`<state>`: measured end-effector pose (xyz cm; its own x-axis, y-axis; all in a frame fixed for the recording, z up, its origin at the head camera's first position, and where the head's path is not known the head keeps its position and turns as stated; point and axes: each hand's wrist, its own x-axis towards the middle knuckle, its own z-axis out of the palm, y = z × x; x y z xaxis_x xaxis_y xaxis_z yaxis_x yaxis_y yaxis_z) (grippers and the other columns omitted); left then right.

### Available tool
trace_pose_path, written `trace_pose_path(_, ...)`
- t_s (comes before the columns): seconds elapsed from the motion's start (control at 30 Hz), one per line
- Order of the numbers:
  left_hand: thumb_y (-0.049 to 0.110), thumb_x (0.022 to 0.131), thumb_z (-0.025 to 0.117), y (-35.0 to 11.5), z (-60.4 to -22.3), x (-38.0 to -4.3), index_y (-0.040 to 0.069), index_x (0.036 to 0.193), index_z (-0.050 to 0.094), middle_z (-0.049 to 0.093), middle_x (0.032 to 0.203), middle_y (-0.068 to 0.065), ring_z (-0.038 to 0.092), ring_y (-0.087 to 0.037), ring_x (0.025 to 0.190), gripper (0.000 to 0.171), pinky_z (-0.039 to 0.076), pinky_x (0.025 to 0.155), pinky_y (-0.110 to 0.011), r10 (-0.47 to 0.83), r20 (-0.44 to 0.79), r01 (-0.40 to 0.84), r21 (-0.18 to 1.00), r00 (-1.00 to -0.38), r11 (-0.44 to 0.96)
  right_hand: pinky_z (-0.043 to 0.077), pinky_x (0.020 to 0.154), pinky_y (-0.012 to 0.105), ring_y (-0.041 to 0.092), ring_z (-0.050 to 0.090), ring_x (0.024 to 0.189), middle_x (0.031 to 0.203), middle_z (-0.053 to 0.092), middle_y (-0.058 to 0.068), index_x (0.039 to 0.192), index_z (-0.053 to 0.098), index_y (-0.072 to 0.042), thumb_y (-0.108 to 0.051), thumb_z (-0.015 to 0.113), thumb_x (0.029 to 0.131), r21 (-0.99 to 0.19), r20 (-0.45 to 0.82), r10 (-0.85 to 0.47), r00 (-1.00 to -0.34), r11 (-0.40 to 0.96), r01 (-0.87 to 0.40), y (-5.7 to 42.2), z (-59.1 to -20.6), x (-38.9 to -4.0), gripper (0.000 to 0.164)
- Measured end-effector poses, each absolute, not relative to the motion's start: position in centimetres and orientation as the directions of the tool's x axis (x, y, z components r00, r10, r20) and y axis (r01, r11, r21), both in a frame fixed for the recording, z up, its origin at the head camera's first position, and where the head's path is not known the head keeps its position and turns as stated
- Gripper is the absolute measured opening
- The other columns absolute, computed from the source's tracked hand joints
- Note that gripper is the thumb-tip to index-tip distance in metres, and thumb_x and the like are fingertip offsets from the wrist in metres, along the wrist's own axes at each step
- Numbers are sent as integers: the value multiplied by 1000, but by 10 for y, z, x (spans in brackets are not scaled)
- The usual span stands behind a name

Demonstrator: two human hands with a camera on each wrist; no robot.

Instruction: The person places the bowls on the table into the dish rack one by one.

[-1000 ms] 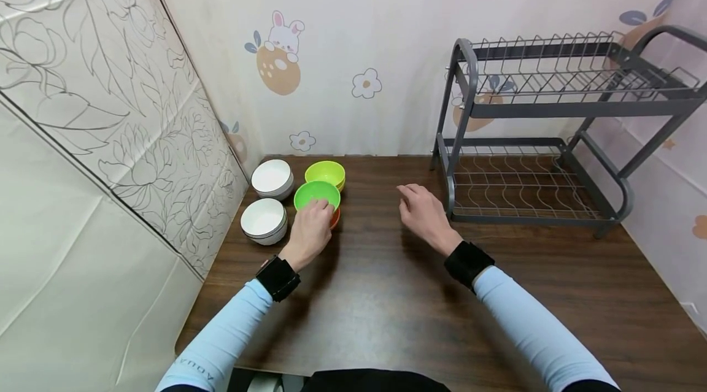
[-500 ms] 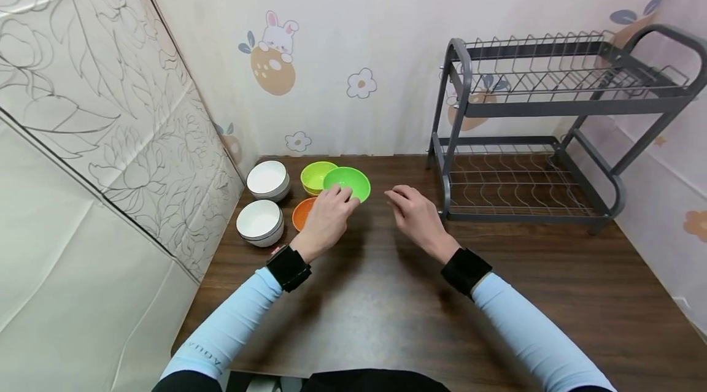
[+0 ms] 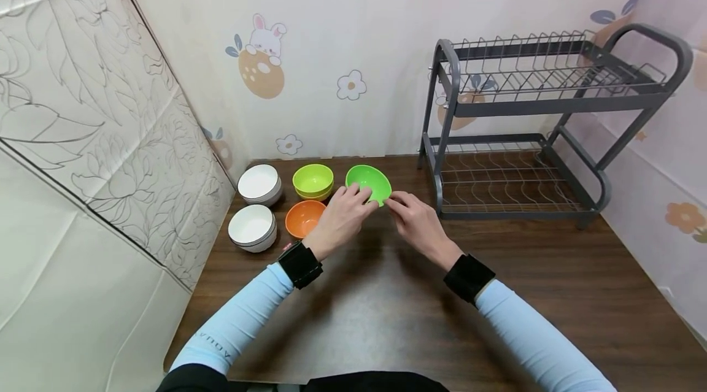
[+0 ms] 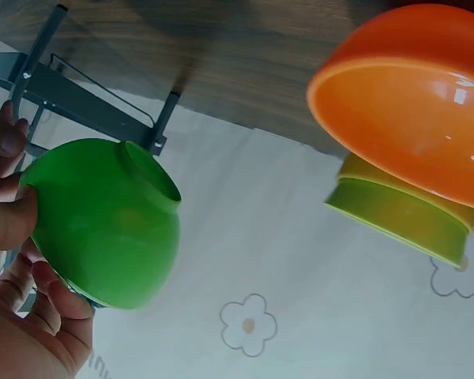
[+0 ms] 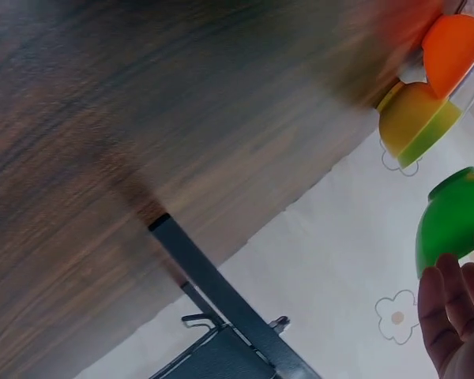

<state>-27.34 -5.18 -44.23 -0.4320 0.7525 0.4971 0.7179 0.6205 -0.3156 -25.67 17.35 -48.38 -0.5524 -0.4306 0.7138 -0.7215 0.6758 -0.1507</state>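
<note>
- Pinching the tilted green bowl [image 3: 366, 180]: left hand [image 3: 340, 218]; right hand [image 3: 420, 224] touches its rim, grip unclear.
- Glossy, round orange bowl [image 3: 304, 218].
- Lime bowl [image 3: 312, 179] nested in yellow bowl [image 3: 312, 197].

green bowl [image 4: 110, 225]; orange bowl [image 3: 304, 218]; brown wood-grain table [image 3: 381, 318]; dark-grey rack [image 3: 552, 106]

My head camera looked forward-down; wrist cameras, nearer, faced wall [image 3: 331, 18], sharing green bowl [image 4: 110, 229]: left's nine o'clock, right's three.

The green bowl [image 4: 110, 225] is tilted, apart from the orange bowl [image 4: 415, 110]
</note>
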Motion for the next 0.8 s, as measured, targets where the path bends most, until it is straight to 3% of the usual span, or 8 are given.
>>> trace_pose_path(0.27, 4, 95, 69, -45, -441, -270, 17, 107, 76, 60, 106, -6, 52, -27, 95, 19, 43, 74, -34, 760, 483, 732, -303, -435, 611, 59, 77, 43, 29, 68, 96, 109, 69, 15, 110, 78, 2, 9, 78, 88, -131, 729, -428, -535, 679, -722, 177, -488, -250, 23)
trace_pose_path(0.5, 3, 95, 68, -40, -434, -268, 15, 103, 75, 58, 103, -5, 50, -25, 92, 16, 41, 72, -32, 748, 529, 750, -280, -401, 599, 59, 78, 45, 32, 68, 98, 109, 68, 17, 112, 78, 2, 10, 76, 87, -115, 764, -402, -504, 684, -720, 185, -485, -246, 26)
trace_pose_path(0.67, 7, 95, 70, -38, -434, -267, 13, 112, 75, 61, 112, -7, 53, -26, 94, 18, 45, 72, -32, 731, 569, 758, -264, -377, 597, 58, 80, 48, 34, 67, 99, 111, 68, 19, 115, 77, 3, 14, 74, 85, -123, 799, -369, -475, 673, -730, 191, -485, -245, 33)
trace_pose_path(0.8, 21, 98, 73, -35, -435, -267, 12, 124, 73, 64, 123, -10, 56, -27, 99, 27, 48, 75, -34, 683, 617, 741, -230, -390, 631, 58, 78, 47, 34, 68, 97, 110, 68, 20, 116, 76, 2, 16, 69, 84, -153, 826, -326, -459, 656, -740, 193, -488, -243, 35)
